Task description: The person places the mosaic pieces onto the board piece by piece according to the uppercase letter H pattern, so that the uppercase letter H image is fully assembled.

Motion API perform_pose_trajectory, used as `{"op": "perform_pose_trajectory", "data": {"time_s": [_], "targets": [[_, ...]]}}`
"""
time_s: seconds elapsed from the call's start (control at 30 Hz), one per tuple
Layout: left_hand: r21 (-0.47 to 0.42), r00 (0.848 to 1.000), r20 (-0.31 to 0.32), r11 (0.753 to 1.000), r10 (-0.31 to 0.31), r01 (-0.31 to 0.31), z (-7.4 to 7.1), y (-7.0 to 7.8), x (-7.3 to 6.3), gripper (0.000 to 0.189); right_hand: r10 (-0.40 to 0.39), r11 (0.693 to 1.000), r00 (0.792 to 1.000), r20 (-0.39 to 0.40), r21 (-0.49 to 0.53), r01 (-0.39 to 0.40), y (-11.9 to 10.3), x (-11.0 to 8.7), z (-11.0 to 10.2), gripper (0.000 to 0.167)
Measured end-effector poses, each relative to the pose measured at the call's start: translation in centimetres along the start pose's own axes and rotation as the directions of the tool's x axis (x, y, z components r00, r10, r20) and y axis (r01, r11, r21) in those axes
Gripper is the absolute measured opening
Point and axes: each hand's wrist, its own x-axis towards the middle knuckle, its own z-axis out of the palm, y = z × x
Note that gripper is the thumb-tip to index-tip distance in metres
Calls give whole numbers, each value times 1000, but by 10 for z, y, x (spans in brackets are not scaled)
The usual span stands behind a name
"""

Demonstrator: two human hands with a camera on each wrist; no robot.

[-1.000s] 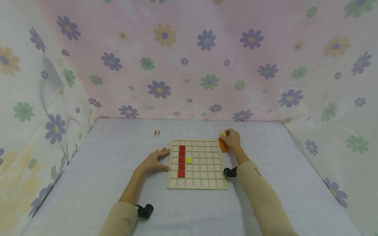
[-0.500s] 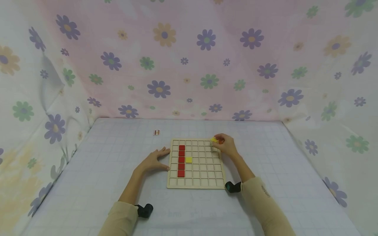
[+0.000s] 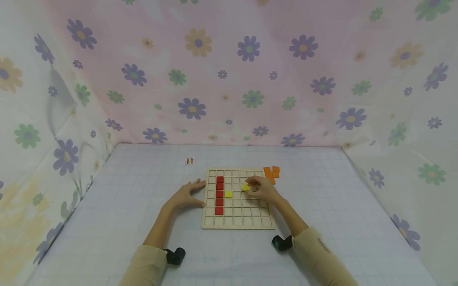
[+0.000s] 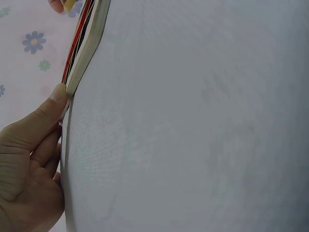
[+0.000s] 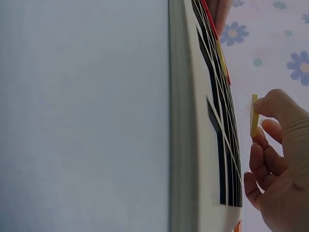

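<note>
A wooden grid board [image 3: 239, 228] lies on the table, its cells bordered by thin ridges. Down its second column runs a line of several red square tiles [image 3: 220, 194], and one yellow tile [image 3: 228, 194] sits right of the middle red one. My left hand [image 3: 182, 196] rests at the board's left edge, thumb and fingertips spread along it. In the left wrist view its thumb [image 4: 58, 94] touches that edge. Over the board's right half, my right hand [image 3: 264, 190] pinches another yellow tile [image 5: 254, 116] between thumb and finger, raised above the surface.
Several orange tiles [image 3: 276, 169] lie just past the board's upper right corner. Behind the board is a small printed card [image 3: 190, 161] with a coloured pattern. Flower-printed cloth [image 3: 229, 91] hangs at the back and both sides of the table.
My right hand has carried the yellow tile from beside the orange tiles, leftward and nearer, over the board. The orange tiles are uncovered now. My left hand has stayed at the board's edge.
</note>
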Motion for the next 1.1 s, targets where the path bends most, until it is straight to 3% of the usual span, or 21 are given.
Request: {"op": "perform_pose_trajectory", "data": {"time_s": [0.23, 0.4, 0.57, 0.67, 0.9, 1.1], "targets": [[9, 1000, 0, 1000, -5, 5, 0, 0, -1, 86, 19, 1000, 996, 86, -23, -17, -4, 0, 12, 31], [2, 1000, 1, 1000, 13, -13, 1, -2, 0, 85, -23, 996, 989, 144, -86, 35, -7, 0, 17, 31], [-20, 998, -6, 998, 54, -55, -1, -1, -3, 86, -78, 994, 982, 170, -67, 90, -9, -1, 19, 28], [-28, 998, -11, 998, 61, -62, -1, -1, -4, 87, -94, 992, 983, 159, -69, 106, -8, 0, 21, 26], [-8, 1000, -1, 1000, -5, 5, 1, -1, 0, 85, -81, 987, 993, 88, -130, 92, -13, 2, 28, 20], [-2, 1000, 0, 1000, -7, 7, 1, 0, 0, 83, -60, 991, 998, 20, -122, 62, -18, 4, 34, 21]]}}
